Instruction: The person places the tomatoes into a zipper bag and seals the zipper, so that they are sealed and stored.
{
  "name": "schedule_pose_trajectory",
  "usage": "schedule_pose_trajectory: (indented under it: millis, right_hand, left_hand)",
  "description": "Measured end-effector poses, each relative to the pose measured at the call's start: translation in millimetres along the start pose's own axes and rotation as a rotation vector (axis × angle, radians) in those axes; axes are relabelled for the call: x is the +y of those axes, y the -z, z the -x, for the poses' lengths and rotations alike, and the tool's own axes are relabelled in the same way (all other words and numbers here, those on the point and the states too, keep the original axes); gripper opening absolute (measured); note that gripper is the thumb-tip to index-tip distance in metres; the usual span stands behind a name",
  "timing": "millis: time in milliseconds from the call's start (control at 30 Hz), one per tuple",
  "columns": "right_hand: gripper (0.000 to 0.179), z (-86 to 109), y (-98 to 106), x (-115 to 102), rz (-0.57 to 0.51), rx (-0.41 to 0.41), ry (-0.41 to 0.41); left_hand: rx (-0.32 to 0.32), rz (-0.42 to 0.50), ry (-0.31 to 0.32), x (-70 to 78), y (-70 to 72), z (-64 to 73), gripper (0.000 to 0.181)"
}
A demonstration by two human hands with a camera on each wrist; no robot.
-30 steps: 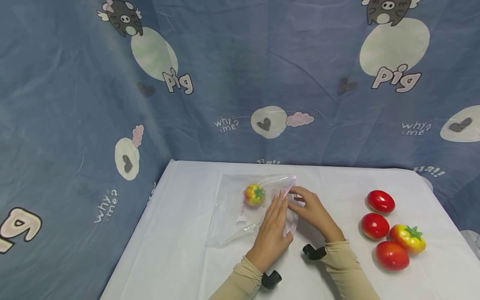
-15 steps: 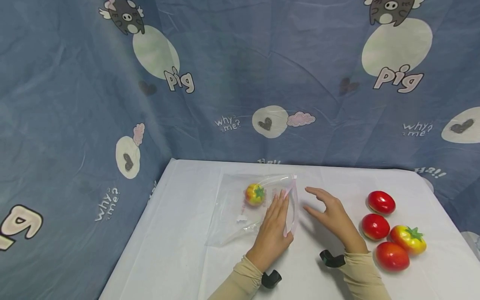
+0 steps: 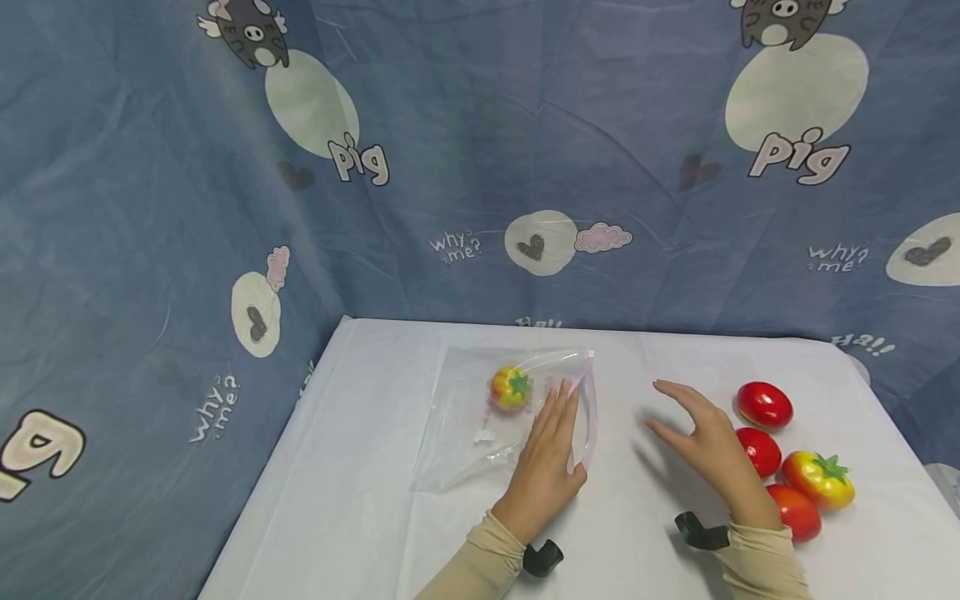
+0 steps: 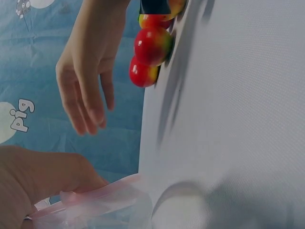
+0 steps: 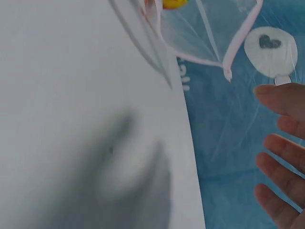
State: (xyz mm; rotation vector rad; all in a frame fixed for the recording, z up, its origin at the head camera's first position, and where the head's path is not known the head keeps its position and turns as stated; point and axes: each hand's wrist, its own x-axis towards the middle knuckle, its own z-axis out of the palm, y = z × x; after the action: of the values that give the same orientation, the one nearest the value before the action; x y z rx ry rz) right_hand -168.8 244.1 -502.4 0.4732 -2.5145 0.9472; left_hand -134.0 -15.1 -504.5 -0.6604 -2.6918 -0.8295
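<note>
Flatly, the left hand (image 3: 543,467) lies on the clear bag (image 3: 468,429), the right hand (image 3: 710,443) spread wide.

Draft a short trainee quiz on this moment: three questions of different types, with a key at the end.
1. Multiple choice: what is inside the clear plastic bag with a pink edge?
A) Two glossy red oval fruits
B) One round yellow-red fruit with a green leafy top
C) No fruit

2. True or false: the bare left hand touches the bag while the bare right hand holds nothing.

3. Count: how many loose shiny rounded fruits lie on the white tabletop outside the bag?

Key: 1 B; 2 true; 3 four.
</note>
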Motion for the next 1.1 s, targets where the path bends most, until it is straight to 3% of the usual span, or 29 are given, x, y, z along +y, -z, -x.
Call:
schedule_pose_trajectory:
  millis: [267, 733, 1100]
  right_hand:
    - [0.064, 12.5, 14, 11, 0.029, 0.049, -0.001]
    - [0.061, 26.9, 27, 24, 0.098, -0.014, -0.129]
    - [0.058, 33.0, 27, 30, 0.101, -0.014, -0.136]
  left_hand:
    - [-0.011, 0.008, 0.014, 1.6, -0.3, 0.0, 0.106]
    - [-0.021, 0.011, 0.025, 2.2, 0.2, 0.5, 0.108]
    - [-0.009, 0.002, 0.017, 0.8, -0.3, 0.1, 0.106]
